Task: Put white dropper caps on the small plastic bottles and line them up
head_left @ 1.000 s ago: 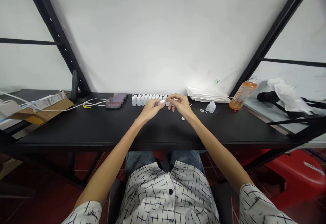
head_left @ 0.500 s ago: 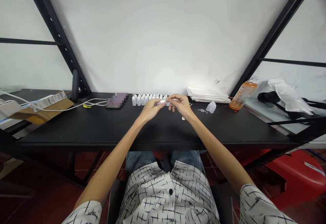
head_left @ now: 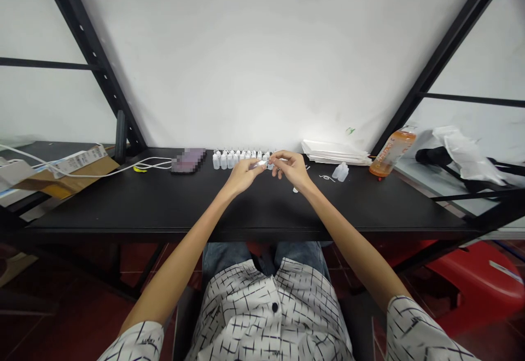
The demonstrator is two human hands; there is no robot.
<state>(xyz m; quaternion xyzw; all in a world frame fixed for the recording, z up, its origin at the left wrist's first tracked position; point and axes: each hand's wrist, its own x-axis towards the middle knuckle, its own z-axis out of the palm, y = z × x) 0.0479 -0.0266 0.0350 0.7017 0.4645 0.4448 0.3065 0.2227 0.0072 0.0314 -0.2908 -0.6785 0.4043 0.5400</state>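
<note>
Small dropper bottle point(head_left: 261, 164): held on its side between both hands, above the black table point(head_left: 164, 208).
Left hand point(head_left: 241, 175): fingers pinched on the bottle body.
Right hand point(head_left: 292, 168): fingertips closed at its tip end; what they grip is too small to tell.
Step, as judged: fitting or twisting the tip; the next move calls for fine alignment.
Nearby: row of white bottles point(head_left: 235, 158) just behind.

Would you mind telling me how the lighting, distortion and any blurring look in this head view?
Head view: even soft light; wide-angle bending splays the rack posts; a pixelated patch on the black table; the small bottle between both hands is too small to resolve.
</note>
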